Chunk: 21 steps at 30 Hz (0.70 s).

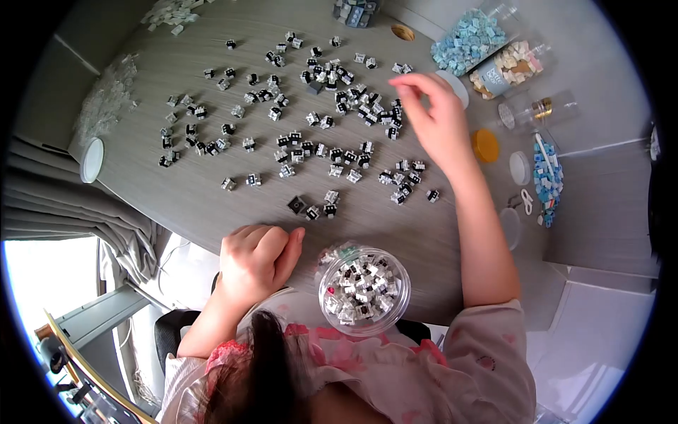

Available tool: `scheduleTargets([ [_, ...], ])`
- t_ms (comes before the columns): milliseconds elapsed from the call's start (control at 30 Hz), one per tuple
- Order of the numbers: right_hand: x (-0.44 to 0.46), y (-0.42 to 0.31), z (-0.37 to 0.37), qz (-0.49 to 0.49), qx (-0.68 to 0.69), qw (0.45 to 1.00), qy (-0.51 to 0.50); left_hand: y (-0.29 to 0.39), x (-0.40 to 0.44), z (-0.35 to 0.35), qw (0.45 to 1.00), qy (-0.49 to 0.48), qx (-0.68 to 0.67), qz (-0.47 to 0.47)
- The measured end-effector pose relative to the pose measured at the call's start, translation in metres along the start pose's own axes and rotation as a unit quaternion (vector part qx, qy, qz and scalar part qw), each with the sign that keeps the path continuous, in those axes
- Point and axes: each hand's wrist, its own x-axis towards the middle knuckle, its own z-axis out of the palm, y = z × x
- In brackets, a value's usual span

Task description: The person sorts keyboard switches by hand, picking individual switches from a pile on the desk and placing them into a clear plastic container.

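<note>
Curled into a fist with its thumb along the side, my left hand (260,256) rests at the table's near edge; its inside is hidden. Just beyond it lie a dark square keycap (296,205) and a few small switches (330,210). My right hand (432,113) is over the right side of the scattered black-and-white switches (367,106), thumb and index fingertips close together; anything between them is too small to tell. A clear round jar (364,291) full of similar switches, with one red piece, stands in front of my body, between my forearms.
Jars of blue pieces (467,42) and cream pieces (508,69) lie at the back right. An orange lid (485,145), a clear lid (519,168) and a blue pile (547,177) are at the right. Clear pieces (106,99) and a white-rimmed lid (92,160) are at the left.
</note>
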Motion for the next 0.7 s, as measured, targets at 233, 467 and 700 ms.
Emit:
scheduleTargets([
  [233,0.038,-0.019,0.047,-0.119,-0.121,0.982,-0.086,0.002,0.000,0.001,1.000,0.016,-0.005,-0.018],
  [467,0.046,-0.014,0.040,-0.059,-0.124,0.986,-0.091,-0.002,-0.001,0.000,1.000,0.015,0.016,0.005],
  [700,0.056,-0.014,0.054,-0.038,-0.183,0.973,-0.136,-0.003,0.001,-0.003,1.000,0.011,0.002,0.022],
])
